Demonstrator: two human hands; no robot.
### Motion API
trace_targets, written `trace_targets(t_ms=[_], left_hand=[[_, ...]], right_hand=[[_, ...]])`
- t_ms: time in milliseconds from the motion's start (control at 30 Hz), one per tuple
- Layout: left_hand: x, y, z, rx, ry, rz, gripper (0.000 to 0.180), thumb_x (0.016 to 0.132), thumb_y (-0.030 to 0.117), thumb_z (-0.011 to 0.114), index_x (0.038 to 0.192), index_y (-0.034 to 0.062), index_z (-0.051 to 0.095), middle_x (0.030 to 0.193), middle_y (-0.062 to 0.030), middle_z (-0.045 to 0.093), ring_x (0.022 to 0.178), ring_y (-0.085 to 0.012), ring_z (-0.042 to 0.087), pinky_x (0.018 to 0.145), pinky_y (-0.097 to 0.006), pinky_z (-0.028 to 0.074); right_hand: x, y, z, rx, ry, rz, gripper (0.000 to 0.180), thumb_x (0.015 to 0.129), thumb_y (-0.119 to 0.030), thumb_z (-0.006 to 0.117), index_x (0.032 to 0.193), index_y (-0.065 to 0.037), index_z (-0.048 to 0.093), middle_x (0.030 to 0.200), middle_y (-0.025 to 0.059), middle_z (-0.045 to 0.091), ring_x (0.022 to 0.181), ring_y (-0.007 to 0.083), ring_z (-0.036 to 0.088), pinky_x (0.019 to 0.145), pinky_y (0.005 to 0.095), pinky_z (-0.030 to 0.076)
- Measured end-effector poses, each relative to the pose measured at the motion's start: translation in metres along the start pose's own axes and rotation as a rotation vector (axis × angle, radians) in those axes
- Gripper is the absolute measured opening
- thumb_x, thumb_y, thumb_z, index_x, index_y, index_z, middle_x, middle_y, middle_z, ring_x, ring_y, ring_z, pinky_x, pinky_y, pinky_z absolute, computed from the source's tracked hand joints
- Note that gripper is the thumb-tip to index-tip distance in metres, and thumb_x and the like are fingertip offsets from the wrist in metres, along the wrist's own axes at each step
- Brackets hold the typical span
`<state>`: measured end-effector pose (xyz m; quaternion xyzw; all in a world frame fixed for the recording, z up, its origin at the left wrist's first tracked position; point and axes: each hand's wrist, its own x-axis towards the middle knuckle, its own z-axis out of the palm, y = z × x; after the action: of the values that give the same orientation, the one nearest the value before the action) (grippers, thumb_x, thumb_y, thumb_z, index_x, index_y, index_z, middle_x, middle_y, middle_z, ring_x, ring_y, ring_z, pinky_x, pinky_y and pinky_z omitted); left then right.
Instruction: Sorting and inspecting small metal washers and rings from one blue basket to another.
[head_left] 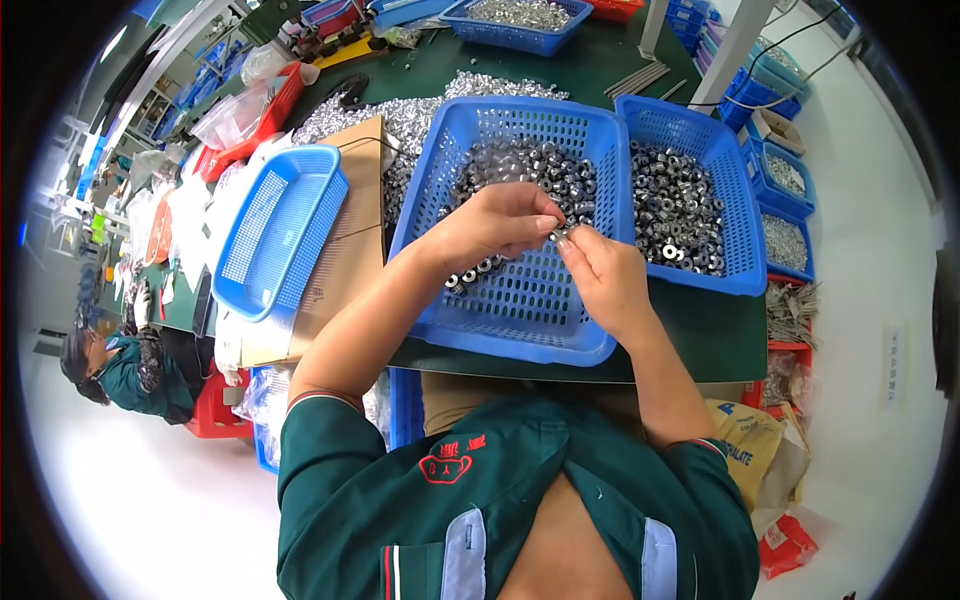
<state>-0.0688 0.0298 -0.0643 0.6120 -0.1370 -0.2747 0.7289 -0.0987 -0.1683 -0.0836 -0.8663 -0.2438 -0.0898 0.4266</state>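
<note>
Over the large blue basket my two hands meet, fingertips close together. A small metal ring-like part shows between them, mostly hidden by the fingers. My left hand is closed, thumb and fingers pinching at the part from the left. From the right, my right hand pinches it too, fingers curled. Beneath them, many small metal rings fill the far part of the basket, and a few lie at its left side. The near part of the basket floor is bare lattice.
A second blue basket of similar rings stands at the right. To the left, an empty blue basket rests on cardboard. Loose shiny parts pile beyond on the green table. A co-worker sits far left.
</note>
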Motion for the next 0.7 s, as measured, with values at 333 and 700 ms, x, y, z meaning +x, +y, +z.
trace_targets(t_ms=[333,700], left_hand=[[0.008,-0.011,-0.004,-0.144,0.003,-0.118,0.022,0.092,0.021,0.061,0.086,0.0013,0.052,0.066,-0.0029,0.049,0.051,-0.0064,0.036,0.042,-0.021,0.024],[0.016,0.008,0.014,-0.038,0.141,-0.347,0.026,0.094,0.027,0.058,0.079,0.0068,0.051,0.064,-0.0016,0.051,0.048,-0.0064,0.038,0.04,-0.021,0.024]], right_hand=[[-0.002,-0.001,0.008,-0.299,0.164,-0.294,0.017,0.086,-0.014,0.059,0.072,-0.008,0.05,0.057,0.0091,0.055,0.052,0.028,0.057,0.047,0.039,0.043],[-0.007,0.003,0.007,-0.371,0.241,-0.287,0.019,0.079,-0.01,0.064,0.069,-0.008,0.049,0.055,0.0075,0.053,0.051,0.0266,0.056,0.048,0.0376,0.042]])
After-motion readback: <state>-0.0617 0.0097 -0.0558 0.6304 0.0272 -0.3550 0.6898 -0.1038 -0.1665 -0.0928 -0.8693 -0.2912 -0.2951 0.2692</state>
